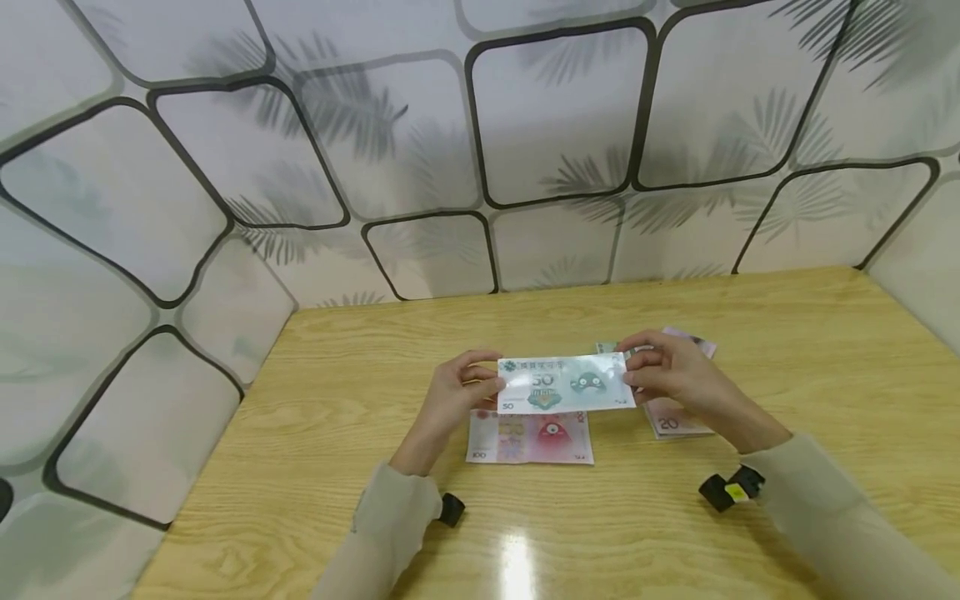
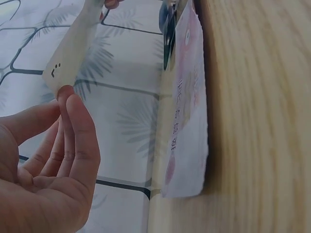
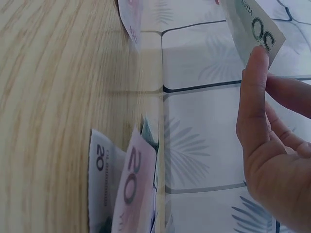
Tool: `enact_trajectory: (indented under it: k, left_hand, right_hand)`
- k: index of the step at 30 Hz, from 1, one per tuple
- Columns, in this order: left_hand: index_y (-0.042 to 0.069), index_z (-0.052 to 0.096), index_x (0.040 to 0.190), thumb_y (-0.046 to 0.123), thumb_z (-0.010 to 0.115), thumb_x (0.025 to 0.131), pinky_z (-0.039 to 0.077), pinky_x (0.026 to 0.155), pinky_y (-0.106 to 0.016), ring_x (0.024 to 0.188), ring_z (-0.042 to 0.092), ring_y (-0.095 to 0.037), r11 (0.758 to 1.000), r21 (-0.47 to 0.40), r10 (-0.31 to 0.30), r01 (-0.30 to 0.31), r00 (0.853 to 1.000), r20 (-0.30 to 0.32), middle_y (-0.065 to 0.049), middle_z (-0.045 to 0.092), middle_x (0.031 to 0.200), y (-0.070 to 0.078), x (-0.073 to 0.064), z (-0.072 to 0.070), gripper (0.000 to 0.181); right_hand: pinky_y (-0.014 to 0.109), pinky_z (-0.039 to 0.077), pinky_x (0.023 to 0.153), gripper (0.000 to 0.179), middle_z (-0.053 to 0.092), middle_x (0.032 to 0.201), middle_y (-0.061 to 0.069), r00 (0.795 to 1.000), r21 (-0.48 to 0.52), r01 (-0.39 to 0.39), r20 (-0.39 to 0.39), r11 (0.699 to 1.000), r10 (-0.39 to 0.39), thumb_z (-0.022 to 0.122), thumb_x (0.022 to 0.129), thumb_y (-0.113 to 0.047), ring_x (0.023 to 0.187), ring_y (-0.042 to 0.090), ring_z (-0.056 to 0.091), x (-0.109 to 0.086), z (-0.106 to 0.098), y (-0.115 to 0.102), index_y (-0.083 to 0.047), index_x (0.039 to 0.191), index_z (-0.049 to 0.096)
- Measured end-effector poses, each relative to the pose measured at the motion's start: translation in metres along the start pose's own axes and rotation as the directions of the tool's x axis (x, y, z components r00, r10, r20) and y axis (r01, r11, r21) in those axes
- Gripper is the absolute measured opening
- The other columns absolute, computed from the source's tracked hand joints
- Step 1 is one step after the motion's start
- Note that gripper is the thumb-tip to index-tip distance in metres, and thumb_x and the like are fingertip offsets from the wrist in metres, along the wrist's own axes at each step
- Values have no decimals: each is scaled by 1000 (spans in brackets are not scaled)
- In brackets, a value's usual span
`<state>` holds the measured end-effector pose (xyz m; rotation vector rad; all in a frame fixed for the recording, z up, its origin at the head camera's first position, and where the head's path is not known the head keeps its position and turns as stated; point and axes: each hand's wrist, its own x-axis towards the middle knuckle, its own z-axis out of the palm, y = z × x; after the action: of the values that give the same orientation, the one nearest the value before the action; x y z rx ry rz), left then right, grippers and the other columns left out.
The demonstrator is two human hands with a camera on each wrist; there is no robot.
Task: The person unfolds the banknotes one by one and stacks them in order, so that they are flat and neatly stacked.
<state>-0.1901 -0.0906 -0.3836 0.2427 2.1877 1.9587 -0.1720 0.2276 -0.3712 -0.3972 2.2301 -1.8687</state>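
Observation:
A teal play banknote (image 1: 558, 385) printed with 50 and a cartoon figure is stretched between both hands, lifted over the table. My left hand (image 1: 450, 396) pinches its left end between thumb and fingers. At the other end, the right hand (image 1: 686, 379) pinches the right edge, with thumb and index finger on the note (image 3: 255, 29) in the right wrist view. Below lies a pink 100 play banknote (image 1: 528, 442), its upper part hidden by the raised one. Pink 20 notes (image 1: 675, 422) lie under and beside the right hand, partly covered by it.
A green note (image 1: 606, 347) shows at the back of the pile by the right hand. The wooden table (image 1: 337, 433) meets a patterned wall (image 1: 562, 117) at the back and left. Dark wrist mounts (image 1: 452, 510) sit at both cuffs.

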Motion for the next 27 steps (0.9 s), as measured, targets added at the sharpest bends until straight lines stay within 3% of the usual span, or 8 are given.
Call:
enact_trajectory:
  k: [16,27]
  left_hand:
    - [-10,57,134,-3,65,96,60,68,-28,71,67,-13,1000,-25,-4,5,999,53,-11,75,93,-2,-7,-15,39]
    - [-11,54,135,-3,61,99,61,82,-40,79,69,-14,998,58,29,-34,996,84,-11,72,97,-2,-14,-28,37]
  right_hand:
    - [34,62,67,33,67,93,10,999,64,11,32,998,-13,57,97,10,78,20,70,3,8,2,23,125,45]
    - [35,63,69,38,66,93,10,997,76,5,72,997,-10,59,96,9,78,19,70,6,19,2,24,127,44]
